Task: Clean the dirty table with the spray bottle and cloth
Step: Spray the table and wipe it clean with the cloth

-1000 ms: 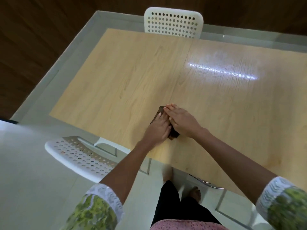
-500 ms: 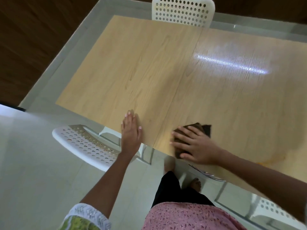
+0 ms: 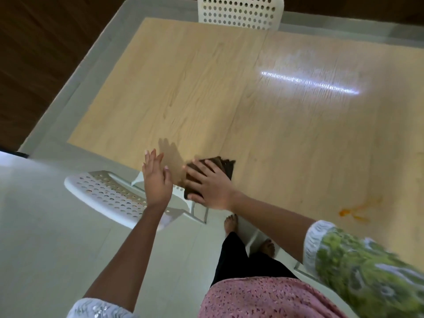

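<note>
Cloth [image 3: 220, 171] mostly hidden under right hand [image 3: 211, 187]; far chair [image 3: 238, 12] cut by top edge.

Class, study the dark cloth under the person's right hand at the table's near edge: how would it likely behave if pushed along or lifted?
The cloth lies flat and folded under the right hand, so it probably slides easily on the smooth table. Its ragged corner suggests soft fabric, likely floppy and light if lifted.

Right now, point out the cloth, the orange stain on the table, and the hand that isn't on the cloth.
cloth [image 3: 226, 167]: head view, on its dark far corner beyond the fingers.
orange stain [image 3: 344, 212]: head view, on its thickest blob.
left hand [image 3: 157, 180]: head view, on the back of the hand.
</note>
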